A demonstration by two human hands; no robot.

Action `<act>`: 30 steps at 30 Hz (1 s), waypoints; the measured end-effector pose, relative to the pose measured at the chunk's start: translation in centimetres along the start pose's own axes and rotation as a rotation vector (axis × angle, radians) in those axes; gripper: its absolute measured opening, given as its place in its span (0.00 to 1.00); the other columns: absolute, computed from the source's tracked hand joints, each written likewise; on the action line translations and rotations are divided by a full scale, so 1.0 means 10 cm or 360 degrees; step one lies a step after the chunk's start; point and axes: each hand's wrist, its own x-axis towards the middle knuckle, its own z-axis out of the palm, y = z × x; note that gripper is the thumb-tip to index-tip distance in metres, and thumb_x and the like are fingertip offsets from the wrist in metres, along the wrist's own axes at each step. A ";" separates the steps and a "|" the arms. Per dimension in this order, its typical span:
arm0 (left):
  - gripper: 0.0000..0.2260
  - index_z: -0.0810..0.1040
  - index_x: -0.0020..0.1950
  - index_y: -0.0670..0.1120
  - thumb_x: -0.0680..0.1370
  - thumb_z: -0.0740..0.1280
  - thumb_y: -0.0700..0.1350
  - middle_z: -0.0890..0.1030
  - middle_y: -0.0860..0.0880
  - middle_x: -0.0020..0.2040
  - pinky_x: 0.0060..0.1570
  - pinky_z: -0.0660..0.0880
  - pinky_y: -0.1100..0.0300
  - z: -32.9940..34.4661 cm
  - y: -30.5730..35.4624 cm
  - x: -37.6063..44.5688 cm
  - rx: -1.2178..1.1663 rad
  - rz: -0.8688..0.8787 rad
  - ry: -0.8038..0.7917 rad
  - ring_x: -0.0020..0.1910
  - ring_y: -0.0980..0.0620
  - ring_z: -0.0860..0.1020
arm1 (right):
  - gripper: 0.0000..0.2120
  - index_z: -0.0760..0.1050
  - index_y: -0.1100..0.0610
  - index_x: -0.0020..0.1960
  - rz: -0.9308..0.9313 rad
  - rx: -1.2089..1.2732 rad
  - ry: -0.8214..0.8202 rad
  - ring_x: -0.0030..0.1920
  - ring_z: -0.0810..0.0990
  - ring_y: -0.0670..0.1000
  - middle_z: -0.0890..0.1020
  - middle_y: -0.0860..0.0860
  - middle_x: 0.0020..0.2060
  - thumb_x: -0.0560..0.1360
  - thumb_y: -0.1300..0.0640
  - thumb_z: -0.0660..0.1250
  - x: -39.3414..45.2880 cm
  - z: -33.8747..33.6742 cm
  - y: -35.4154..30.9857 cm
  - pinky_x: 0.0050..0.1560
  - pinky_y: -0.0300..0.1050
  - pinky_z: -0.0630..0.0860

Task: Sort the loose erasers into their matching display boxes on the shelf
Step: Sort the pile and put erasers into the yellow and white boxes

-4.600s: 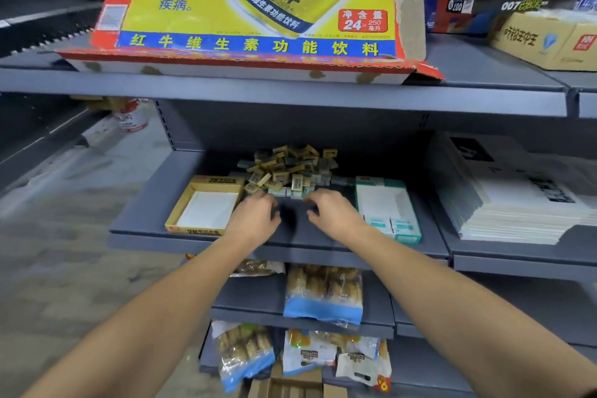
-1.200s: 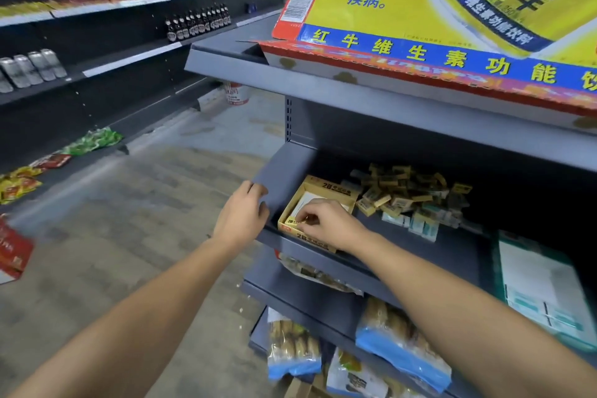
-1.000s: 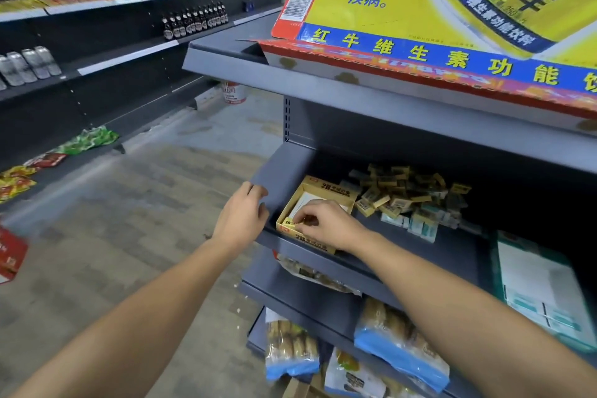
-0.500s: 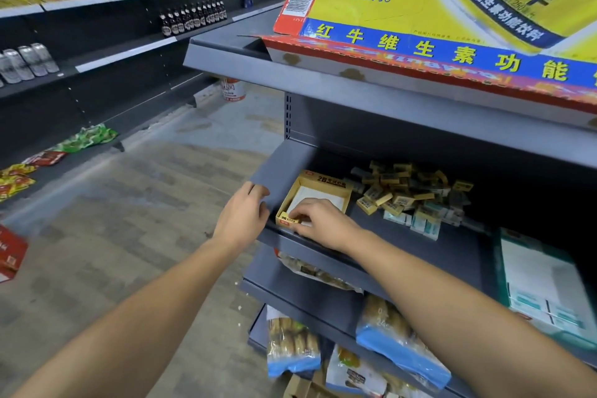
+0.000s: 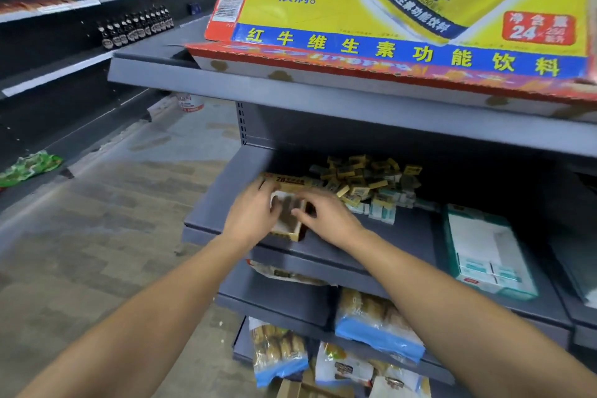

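A yellow display box (image 5: 288, 231) lies on the grey middle shelf (image 5: 326, 255), white inside and blurred. My left hand (image 5: 253, 213) grips its left wall, thumb inside. My right hand (image 5: 324, 215) holds its right wall, fingers curled over the rim. Just beyond, to the right, is a heap of loose erasers (image 5: 365, 181), yellow-sleeved ones on top and teal-sleeved ones (image 5: 382, 208) at its front. A teal display box (image 5: 487, 252), holding a few erasers at its near end, lies further right on the same shelf.
A large yellow drink carton (image 5: 397, 19) overhangs the shelf above. Snack bags (image 5: 378, 323) fill the lower shelves. The aisle floor (image 5: 97, 236) opens to the left, with dark shelving and small bottles (image 5: 135, 29) beyond it.
My left hand has left the shelf's front edge and come onto the yellow box. Both hands now hold the box, which has shifted right along the shelf toward the eraser heap.
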 end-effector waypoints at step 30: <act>0.15 0.75 0.64 0.45 0.76 0.65 0.41 0.74 0.47 0.64 0.57 0.72 0.54 0.90 1.16 0.31 -0.0053 0.0532 -0.0336 0.61 0.46 0.74 | 0.13 0.77 0.56 0.49 0.0707 -0.0246 0.0159 0.51 0.76 0.57 0.78 0.56 0.50 0.72 0.47 0.72 -0.86 -0.55 1.11 0.47 0.46 0.73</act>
